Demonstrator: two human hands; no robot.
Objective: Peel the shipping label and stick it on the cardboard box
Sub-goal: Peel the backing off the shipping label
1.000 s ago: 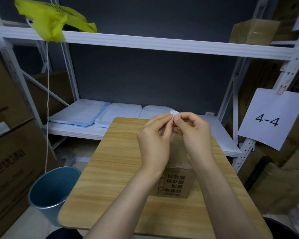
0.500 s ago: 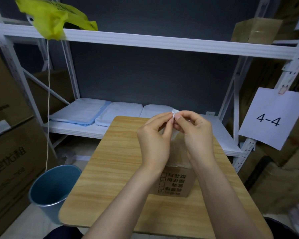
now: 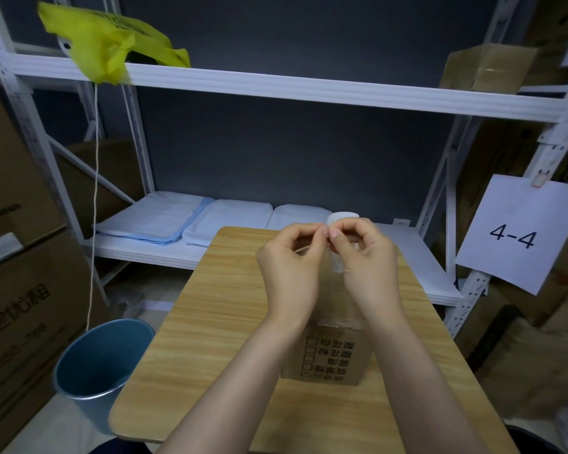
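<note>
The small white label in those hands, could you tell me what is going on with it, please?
A person is working at the small white paper label, pinching its edge between the left hand and right hand to peel it. Both hands are raised above the brown cardboard box, which stands on the light wooden table. The label is not yet stuck on the box.

place: stockroom | white racking (image 3: 276, 90) | cartons (image 3: 17, 290) | bay sign 4-4 (image 3: 518, 237)
</note>
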